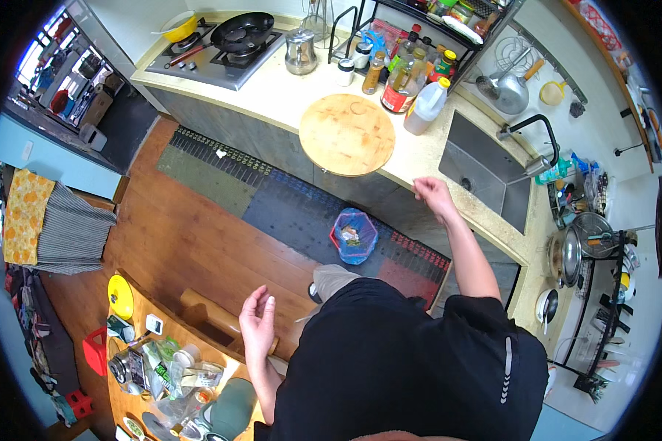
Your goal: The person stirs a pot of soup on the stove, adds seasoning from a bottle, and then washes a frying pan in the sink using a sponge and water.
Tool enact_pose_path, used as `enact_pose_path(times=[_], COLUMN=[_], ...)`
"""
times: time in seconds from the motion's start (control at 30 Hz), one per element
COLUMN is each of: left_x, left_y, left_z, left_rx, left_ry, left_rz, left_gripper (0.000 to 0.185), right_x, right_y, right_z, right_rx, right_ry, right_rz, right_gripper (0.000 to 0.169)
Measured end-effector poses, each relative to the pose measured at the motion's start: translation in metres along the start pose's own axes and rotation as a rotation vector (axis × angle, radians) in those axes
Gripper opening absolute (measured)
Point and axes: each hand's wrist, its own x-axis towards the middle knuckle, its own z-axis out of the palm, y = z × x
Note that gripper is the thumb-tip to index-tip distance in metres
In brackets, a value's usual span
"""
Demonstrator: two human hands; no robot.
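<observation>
My left hand is raised over the floor beside the wooden table, thumb apart from the fingers and nothing in it. Near the front edge of the kitchen counter is my right hand, its fingers loosely curled with no object visible in them. A round wooden cutting board lies on the counter to the left of that hand, overhanging the edge. Beyond the hand is a grey sink with a black faucet. A plastic jug with a yellow cap stands between board and sink.
A bin with a blue liner stands on the floor mat below the counter. A black frying pan rests on the gas stove. Bottles, including a red-labelled one, crowd the back. Packages and a green container cover the table.
</observation>
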Motion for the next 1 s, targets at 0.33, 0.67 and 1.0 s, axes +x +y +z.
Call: enact_pose_path(times=[0.33, 0.67, 1.0], left_x=[0.041, 0.197, 0.357], left_y=[0.007, 0.072, 0.149], left_z=[-0.073, -0.120, -0.158], left_rx=[0.142, 0.162, 0.285], left_ry=[-0.073, 0.024, -0.189], left_rz=[-0.037, -0.067, -0.003], left_gripper=[0.032, 0.033, 0.034], right_x=[0.280, 0.343, 0.279], right_y=[-0.101, -0.118, -0.200], right_z=[0.041, 0.086, 0.099], right_rx=[0.240, 0.295, 0.019], right_ry=[0.579, 0.983, 1.101], right_rz=[-0.225, -0.265, -0.514], right_gripper=[0.034, 0.039, 0.033])
